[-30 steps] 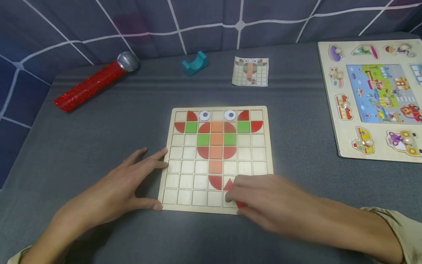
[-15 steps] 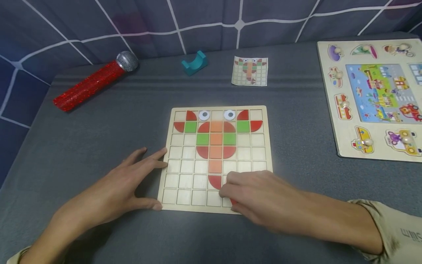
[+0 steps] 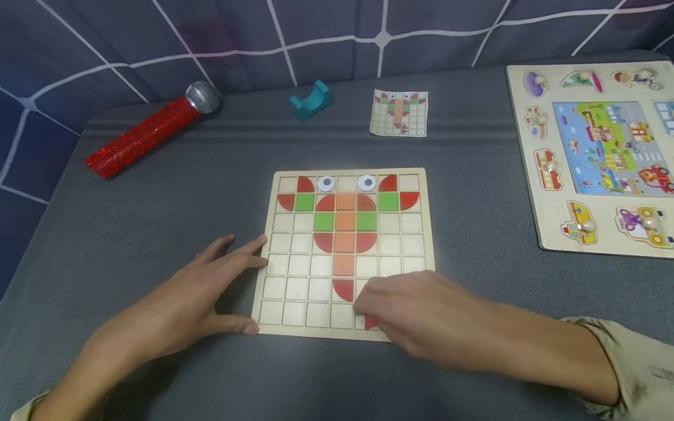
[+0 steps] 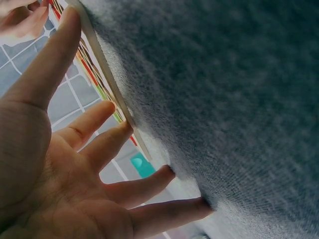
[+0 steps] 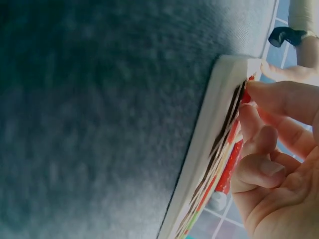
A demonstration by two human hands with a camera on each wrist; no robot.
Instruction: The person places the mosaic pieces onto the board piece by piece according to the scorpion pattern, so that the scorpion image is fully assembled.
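Observation:
A wooden grid board (image 3: 306, 266) lies flat, with red quarter-round, green square and orange square pieces in its cells and two googly eyes near the top. My left hand (image 3: 195, 298) is spread at the board's left side; its thumb and two fingers touch the edge, and other fingertips rest on the cloth in the left wrist view. Over the lower right cells, my right hand (image 3: 421, 316) pinches a small red piece (image 3: 371, 321) between thumb and finger, at the board's surface. Another red piece (image 3: 362, 290) shows partly beside the right fingers. The hand covers several cells.
A printed pattern card (image 3: 399, 113) lies beyond the board. Left of it are a teal curved block (image 3: 311, 100) and a red glittery microphone (image 3: 147, 135). On the right lies a knobbed picture puzzle (image 3: 544, 222). A tile-patterned cloth (image 3: 337, 49) stands behind.
My right hand has shifted left across the board's lower rows with the red piece, then slightly back to the right. The left hand stays in place at the edge.

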